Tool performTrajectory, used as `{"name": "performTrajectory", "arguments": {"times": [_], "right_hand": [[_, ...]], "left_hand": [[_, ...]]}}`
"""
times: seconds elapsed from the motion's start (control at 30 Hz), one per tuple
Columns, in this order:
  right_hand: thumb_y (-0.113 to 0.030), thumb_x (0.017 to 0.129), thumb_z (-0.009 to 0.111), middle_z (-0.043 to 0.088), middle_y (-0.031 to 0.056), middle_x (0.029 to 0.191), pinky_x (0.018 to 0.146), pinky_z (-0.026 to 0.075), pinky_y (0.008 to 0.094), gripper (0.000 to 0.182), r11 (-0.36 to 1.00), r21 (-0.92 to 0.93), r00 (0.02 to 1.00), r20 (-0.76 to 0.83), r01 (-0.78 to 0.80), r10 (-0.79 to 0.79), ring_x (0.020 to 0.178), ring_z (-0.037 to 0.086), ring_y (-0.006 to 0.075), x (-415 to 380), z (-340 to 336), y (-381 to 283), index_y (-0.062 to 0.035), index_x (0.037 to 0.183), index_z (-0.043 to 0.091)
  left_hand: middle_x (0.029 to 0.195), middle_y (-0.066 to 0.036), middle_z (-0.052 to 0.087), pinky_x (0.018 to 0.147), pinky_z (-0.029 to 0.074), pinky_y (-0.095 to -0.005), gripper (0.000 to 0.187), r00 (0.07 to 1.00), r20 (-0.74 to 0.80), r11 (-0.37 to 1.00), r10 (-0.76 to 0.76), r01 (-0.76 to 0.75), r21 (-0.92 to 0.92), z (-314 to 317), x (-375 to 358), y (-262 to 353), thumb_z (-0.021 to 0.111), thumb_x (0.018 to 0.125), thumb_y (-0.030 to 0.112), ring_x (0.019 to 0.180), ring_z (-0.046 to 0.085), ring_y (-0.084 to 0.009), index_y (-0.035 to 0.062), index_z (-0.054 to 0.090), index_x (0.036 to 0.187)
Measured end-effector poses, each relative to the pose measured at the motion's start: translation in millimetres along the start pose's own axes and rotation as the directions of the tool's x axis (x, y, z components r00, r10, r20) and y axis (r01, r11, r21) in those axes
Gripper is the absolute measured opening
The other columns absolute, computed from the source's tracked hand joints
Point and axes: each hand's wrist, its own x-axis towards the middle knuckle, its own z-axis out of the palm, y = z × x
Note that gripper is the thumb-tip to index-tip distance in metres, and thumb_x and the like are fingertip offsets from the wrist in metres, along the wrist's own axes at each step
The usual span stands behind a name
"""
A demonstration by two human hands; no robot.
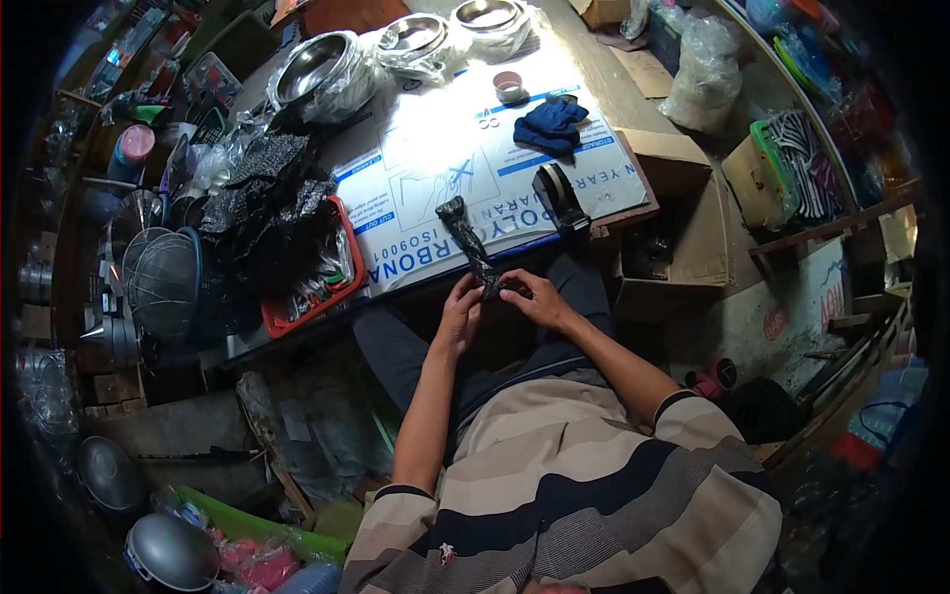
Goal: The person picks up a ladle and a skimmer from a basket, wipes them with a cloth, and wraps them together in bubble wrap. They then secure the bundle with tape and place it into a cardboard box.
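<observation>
A long, narrow bundle wrapped in shiny black plastic (466, 233) lies over the near edge of the table, its far end resting on the white printed sheet (416, 198). My left hand (461, 310) is closed on the left side of its near end. From the right, my right hand (535, 300) pinches the same end with bent fingers. What the plastic wraps is hidden. A black tape dispenser (561, 196) stands just beyond my right hand, near the table's right edge.
On the table are a blue cloth (551, 126), a tape roll (509, 87), scissors (488, 121) and plastic-wrapped metal bowls (315, 69). To the left, black bubble wrap (262, 198) lies beside a red tray (354, 259). A cardboard box (683, 259) sits at the right.
</observation>
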Motion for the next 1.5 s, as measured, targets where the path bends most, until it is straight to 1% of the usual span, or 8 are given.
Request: {"name": "performTrajectory", "arguments": {"times": [0.27,0.4,0.67,0.8,0.9,1.03,1.17,1.5], "right_hand": [[-0.009,0.092,0.072,0.077,0.0094,0.099,0.074,0.056,0.0327,0.041,0.966,-0.182,0.980,0.106,0.183,-0.166,0.077,0.068,0.0162,-26.3,-5.5,-35.0,-0.0083,0.133,0.068],[0.000,0.091,0.063,0.078,0.0144,0.120,0.088,0.058,0.0374,0.049,0.978,-0.169,0.991,0.079,0.120,-0.108,0.106,0.077,0.0273,-39.2,-9.1,-48.1,-0.0090,0.138,0.065],[0.001,0.099,0.053,0.076,0.0110,0.129,0.087,0.058,0.0316,0.048,0.987,-0.121,0.976,-0.178,0.102,-0.123,0.098,0.074,0.0187,-59.8,-29.1,-80.3,-0.0066,0.145,0.059],[-0.033,0.114,0.040,0.075,0.0125,0.120,0.072,0.055,0.0286,0.046,0.888,0.447,0.979,-0.107,-0.107,0.171,0.079,0.067,0.0125,-67.9,-49.2,-101.1,-0.0050,0.148,0.055],[-0.064,0.111,0.046,0.073,0.0105,0.111,0.079,0.056,0.0303,0.067,0.624,0.698,0.931,0.194,-0.352,0.308,0.082,0.069,0.0157,-65.2,-79.8,-101.3,-0.0079,0.147,0.052],[-0.056,0.108,0.058,0.066,0.0091,0.128,0.087,0.056,0.0342,0.068,0.442,0.848,0.954,0.291,-0.294,0.078,0.101,0.067,0.0149,-95.5,-116.6,-98.1,-0.0189,0.162,0.039],[-0.032,0.104,0.070,0.069,0.0058,0.131,0.108,0.048,0.0306,0.053,0.727,0.580,0.926,0.300,-0.367,0.229,0.123,0.064,0.0136,-114.7,-169.0,-119.2,-0.0003,0.146,0.062],[-0.017,0.093,0.084,0.068,0.0116,0.134,0.111,0.048,0.0335,0.066,0.807,0.514,0.915,-0.094,-0.292,0.391,0.127,0.061,0.0169,-220.1,-259.2,-31.6,-0.0020,0.151,0.057]], "left_hand": [[0.125,-0.006,0.070,0.098,0.057,-0.0318,0.050,0.942,0.277,0.938,-0.188,0.256,-0.234,-4.8,-31.9,5.0,0.065,0.099,0.008,0.113,0.070,-0.0175,0.0057,0.054,0.148],[0.114,-0.005,0.072,0.088,0.058,-0.0277,0.044,0.920,0.338,0.958,-0.200,0.255,-0.127,2.0,-43.3,12.3,0.072,0.095,0.001,0.098,0.072,-0.0150,0.0036,0.059,0.137],[0.122,-0.009,0.071,0.092,0.058,-0.0331,0.061,0.924,0.351,0.942,-0.152,0.027,0.336,43.6,-101.2,35.0,0.077,0.084,-0.004,0.103,0.072,-0.0188,0.0020,0.057,0.141],[0.119,-0.007,0.070,0.087,0.056,-0.0311,0.061,0.925,0.378,0.871,-0.023,-0.167,0.461,53.7,-112.8,49.7,0.075,0.085,-0.003,0.100,0.070,-0.0153,0.0032,0.057,0.143],[0.119,-0.006,0.064,0.088,0.054,-0.0296,0.060,0.876,0.404,0.594,0.263,-0.477,0.648,52.4,-97.6,55.4,0.071,0.087,-0.005,0.105,0.065,-0.0163,0.0014,0.057,0.144],[0.126,-0.012,0.057,0.106,0.048,-0.0335,0.057,0.764,0.502,0.487,0.405,-0.645,0.589,97.4,-90.2,72.1,0.062,0.080,-0.010,0.119,0.062,-0.0264,-0.0002,0.066,0.136],[0.117,-0.016,0.063,0.110,0.046,-0.0405,0.055,0.635,0.606,0.325,0.479,-0.769,0.550,167.9,-69.2,65.5,0.055,0.071,-0.004,0.118,0.062,-0.0345,0.0018,0.075,0.122],[0.128,-0.014,0.064,0.109,0.047,-0.0457,0.061,0.444,0.884,0.088,0.144,-0.896,0.435,348.6,11.5,7.5,0.076,0.072,-0.006,0.123,0.060,-0.0367,0.0141,0.076,0.130]]}}
